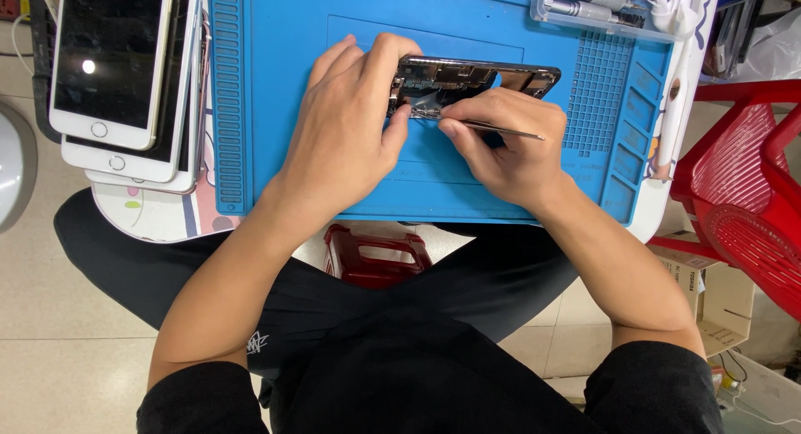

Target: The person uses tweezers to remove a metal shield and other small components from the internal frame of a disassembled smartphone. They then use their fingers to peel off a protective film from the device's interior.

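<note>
An opened dark phone body (476, 77) with its insides showing lies on the blue repair mat (284, 92). My left hand (346, 121) rests over its left end, fingers curled on the top edge and thumb at the lower edge. My right hand (509, 142) pinches thin metal tweezers (501, 130); their tip touches the phone's lower edge near a shiny foil piece (425, 100). The phone's left part is hidden under my left hand.
A stack of white phones (117, 75) lies left of the mat. A clear tray with screwdrivers (592, 4) sits at the mat's top right. Red plastic stools stand at the right (743, 192) and under the table (375, 254). A cardboard box (709, 292) sits on the floor.
</note>
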